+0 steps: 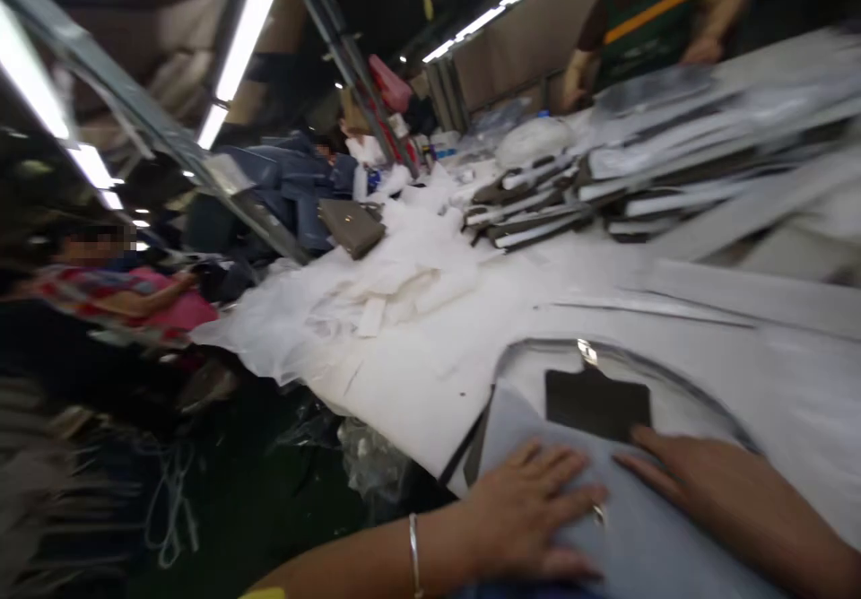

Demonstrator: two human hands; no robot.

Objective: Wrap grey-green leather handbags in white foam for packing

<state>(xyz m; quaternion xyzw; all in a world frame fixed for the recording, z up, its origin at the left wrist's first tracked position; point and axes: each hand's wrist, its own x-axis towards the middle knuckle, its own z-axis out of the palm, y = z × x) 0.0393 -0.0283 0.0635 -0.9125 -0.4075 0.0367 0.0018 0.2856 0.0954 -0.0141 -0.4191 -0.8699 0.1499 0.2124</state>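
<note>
A grey-blue bag (646,536) lies in front of me at the table's near edge, with a small metal fitting (599,516) on its face. My left hand (531,514) rests flat on the bag with its fingers spread, beside that fitting; a silver bangle is on the wrist. My right hand (700,473) lies along the bag's upper right edge, fingers stretched out. Its fingertips reach the corner of a dark flat tab (595,402). Beyond the bag, a dark strap (646,357) with a shiny metal clasp (587,351) curves over the table.
The white table (430,375) carries crumpled white wrapping (404,249), a brown bag (351,228) and a stack of wrapped dark pieces (605,177). A person (646,25) stands across the table; another person (121,285) sits at left. Clear plastic (373,455) hangs below the edge.
</note>
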